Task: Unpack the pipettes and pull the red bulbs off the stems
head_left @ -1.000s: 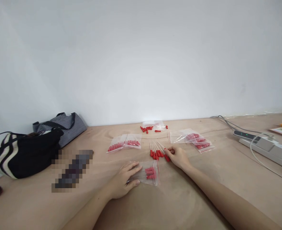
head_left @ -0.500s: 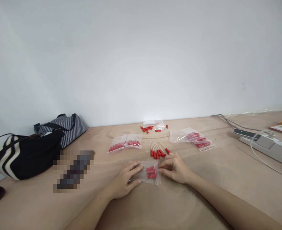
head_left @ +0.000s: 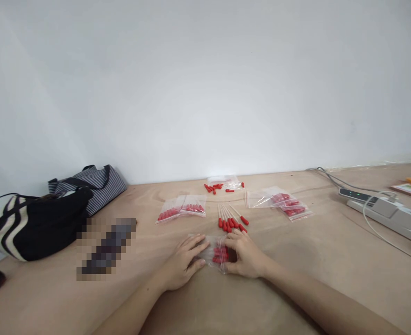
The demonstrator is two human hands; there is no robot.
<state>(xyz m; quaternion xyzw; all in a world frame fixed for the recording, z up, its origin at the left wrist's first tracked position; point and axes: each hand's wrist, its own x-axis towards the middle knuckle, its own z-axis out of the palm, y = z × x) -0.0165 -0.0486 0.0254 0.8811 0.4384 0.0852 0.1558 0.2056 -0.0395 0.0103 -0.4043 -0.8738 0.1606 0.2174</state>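
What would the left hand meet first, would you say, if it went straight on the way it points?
The clear bag that the left hand is touching comes first, then probably the red bulbs inside it or the right hand; depth is unclear.

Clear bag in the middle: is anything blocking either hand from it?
Nothing visible is: the left hand lies on the clear bag, the right hand touches its right end, and loose red-tipped sticks lie beyond it.
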